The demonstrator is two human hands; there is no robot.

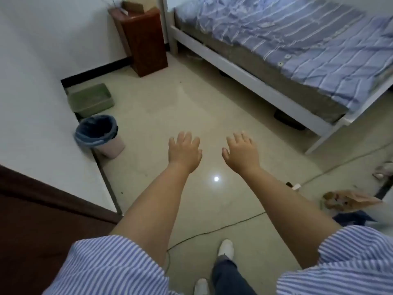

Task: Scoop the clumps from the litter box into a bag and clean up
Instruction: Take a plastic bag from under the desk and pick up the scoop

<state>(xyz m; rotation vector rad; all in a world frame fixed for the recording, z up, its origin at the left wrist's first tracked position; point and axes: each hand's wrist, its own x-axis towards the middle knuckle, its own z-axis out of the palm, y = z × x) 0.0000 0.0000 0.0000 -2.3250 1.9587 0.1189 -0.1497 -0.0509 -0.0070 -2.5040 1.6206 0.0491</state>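
Honestly, with my left hand and right hand spread, holding nothing, I might trip on the floor cable before reaching the green litter box.

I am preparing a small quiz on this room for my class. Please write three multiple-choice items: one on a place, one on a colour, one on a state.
1. Where is the litter box?
A. under the bed
B. on the floor by the wall, beyond the bin
C. on the cabinet

2. What colour is the litter box?
A. green
B. red
C. yellow

3. What do the hands hold?
A. a scoop
B. a bag
C. nothing

Answers:
1 B: it sits by the wall, just past the bin.
2 A: its walls are green.
3 C: the left hand and right hand are spread and empty.
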